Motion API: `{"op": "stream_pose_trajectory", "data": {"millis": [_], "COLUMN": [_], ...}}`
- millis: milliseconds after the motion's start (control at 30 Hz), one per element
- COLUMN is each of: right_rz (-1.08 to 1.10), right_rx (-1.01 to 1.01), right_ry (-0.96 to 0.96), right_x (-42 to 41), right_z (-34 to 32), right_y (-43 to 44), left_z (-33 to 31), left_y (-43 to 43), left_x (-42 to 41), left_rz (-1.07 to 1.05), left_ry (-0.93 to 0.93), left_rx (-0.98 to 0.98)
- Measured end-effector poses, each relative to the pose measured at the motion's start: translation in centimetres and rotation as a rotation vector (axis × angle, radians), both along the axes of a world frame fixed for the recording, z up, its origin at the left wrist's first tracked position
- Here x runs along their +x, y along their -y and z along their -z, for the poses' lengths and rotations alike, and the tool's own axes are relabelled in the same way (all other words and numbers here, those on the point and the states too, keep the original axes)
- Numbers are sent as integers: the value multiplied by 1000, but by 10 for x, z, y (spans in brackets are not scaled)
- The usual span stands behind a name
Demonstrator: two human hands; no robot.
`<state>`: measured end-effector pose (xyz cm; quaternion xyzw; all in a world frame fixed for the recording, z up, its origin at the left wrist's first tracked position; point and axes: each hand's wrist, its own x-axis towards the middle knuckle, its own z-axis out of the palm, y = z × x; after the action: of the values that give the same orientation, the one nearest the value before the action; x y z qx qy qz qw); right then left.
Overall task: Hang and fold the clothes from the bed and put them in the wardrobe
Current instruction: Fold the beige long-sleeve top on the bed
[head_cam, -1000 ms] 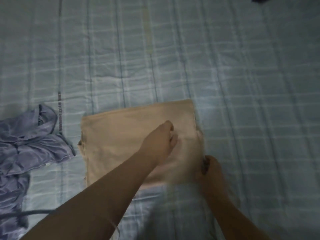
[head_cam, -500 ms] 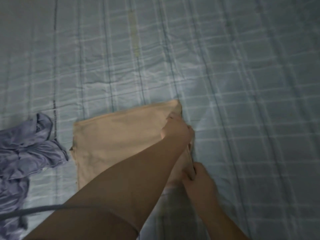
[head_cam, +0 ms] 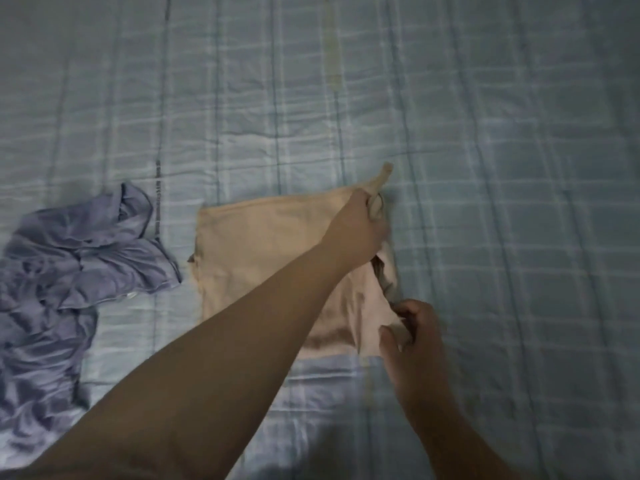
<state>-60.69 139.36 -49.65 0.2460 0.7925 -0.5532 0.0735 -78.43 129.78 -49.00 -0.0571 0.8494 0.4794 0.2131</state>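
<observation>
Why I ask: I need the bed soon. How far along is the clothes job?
Done: the beige garment lies partly folded flat on the bed. In hand: the left hand pinches its far right corner, the right hand grips its near right edge. Left: the crumpled purple garment beside it, then putting both away.

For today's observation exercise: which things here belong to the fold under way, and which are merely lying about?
In the fold: beige garment, its right edge gripped by the left hand and the right hand.
Lying about: crumpled lilac garment, untouched, left of the beige one; checked bedsheet beneath both.
</observation>
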Motion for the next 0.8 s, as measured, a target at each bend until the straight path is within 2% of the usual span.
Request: {"op": "stream_pose_trajectory", "data": {"millis": [100, 233, 333, 567, 700, 800], "right_rz": [-56, -246, -359, -653, -745, -733], "right_rx": [-13, 121, 229, 422, 438, 371], "right_ry": [-106, -252, -283, -95, -35, -68], "right_x": [-1, -5, -8, 14, 27, 34], "right_z": [-21, -38, -41, 10, 29, 24], "right_y": [46, 120, 177, 273, 285, 280], "left_z": [-27, -46, -47, 12, 43, 46], "left_y": [64, 155, 221, 307, 322, 329], "left_x": [0, -2, -1, 19, 35, 54], "left_rz": [-51, -81, -70, -30, -70, -92], "left_ry": [25, 23, 52, 80, 93, 35], "left_rx": [153, 185, 153, -53, -48, -129]}}
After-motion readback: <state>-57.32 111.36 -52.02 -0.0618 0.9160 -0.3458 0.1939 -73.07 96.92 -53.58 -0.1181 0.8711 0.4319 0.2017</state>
